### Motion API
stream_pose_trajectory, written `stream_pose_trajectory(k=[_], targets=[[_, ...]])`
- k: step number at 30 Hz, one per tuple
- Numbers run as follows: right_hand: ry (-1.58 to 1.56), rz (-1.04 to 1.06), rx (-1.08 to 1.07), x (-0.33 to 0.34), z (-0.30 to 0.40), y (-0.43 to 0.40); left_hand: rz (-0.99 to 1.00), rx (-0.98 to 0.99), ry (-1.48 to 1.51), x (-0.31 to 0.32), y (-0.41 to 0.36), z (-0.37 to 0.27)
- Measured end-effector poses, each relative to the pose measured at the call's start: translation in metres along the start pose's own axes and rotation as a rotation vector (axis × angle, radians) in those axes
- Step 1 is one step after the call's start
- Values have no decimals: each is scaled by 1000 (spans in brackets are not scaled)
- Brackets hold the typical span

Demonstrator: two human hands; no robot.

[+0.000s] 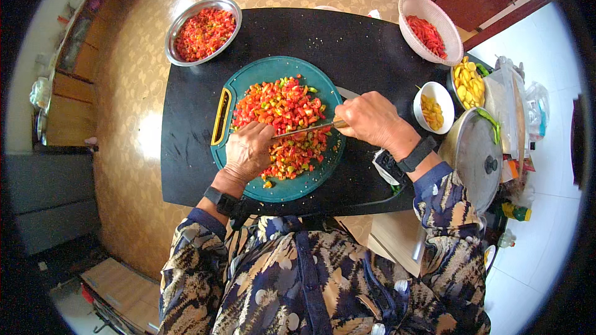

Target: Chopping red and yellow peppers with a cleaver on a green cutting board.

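Note:
Chopped red and green chili peppers lie heaped on a round green cutting board with a yellow-rimmed handle slot at its left. My right hand grips the wooden handle of a kitchen knife, whose blade crosses the peppers with its edge among them. At the other end of the blade, my left hand holds or presses on its tip part; the fingertips are hidden. A second blade-like metal thing shows partly beyond the board, behind my right hand.
On the black table, a steel bowl of chopped peppers stands far left and a pink plastic basket of red peppers far right. A white bowl with yellow pieces, a bowl of yellow slices and a lidded pot stand at right.

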State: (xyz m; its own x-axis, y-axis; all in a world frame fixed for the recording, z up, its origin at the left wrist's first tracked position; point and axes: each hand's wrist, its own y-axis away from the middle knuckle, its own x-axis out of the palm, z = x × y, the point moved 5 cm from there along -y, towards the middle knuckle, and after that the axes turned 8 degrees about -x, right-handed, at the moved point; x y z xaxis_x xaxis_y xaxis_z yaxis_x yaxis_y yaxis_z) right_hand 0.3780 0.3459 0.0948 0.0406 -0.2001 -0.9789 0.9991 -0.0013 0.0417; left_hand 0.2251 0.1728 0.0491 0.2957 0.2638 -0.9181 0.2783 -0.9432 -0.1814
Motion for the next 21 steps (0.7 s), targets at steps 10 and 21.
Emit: stream_pose_trajectory(k=[10,21], targets=[[-16,-18,12,16,-7,13,-53,65,-6,3,0,-18],[-14,16,95,20,-2,29,8,107,2,6,-2,-21]])
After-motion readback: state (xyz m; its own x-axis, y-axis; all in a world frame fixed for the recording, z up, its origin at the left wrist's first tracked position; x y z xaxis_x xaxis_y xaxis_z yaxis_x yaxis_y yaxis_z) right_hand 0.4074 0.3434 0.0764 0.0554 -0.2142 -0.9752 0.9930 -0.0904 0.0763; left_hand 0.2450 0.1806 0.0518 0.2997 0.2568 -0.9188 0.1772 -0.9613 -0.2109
